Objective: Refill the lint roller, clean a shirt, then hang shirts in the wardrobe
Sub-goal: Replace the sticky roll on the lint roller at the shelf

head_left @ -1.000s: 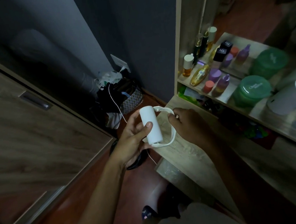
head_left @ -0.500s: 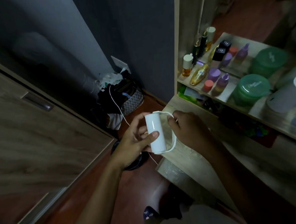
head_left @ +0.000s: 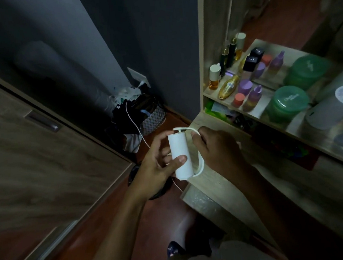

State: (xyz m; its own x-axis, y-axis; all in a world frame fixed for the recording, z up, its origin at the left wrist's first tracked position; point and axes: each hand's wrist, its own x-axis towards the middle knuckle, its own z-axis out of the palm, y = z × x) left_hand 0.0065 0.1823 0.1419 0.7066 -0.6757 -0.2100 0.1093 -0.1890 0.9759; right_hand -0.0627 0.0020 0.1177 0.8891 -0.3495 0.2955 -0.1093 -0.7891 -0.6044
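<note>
A white lint roller (head_left: 180, 155) stands nearly upright in front of me, its paper roll seated inside a thin white curved frame (head_left: 200, 164). My left hand (head_left: 158, 166) grips the roll, thumb across its lower front and fingers behind it. My right hand (head_left: 216, 148) holds the frame on the roll's right side, fingers curled round it near the top. No shirt is in view.
A wooden dresser top (head_left: 223, 179) lies just under my hands; its shelf (head_left: 270, 118) carries bottles and green jars. A wardrobe door (head_left: 33, 164) fills the left. A basket of cables (head_left: 144, 120) sits on the red floor by the dark wall.
The roller has turned more upright and shifted slightly right and down. Both hands kept their hold, and the roll now sits straighter in the frame.
</note>
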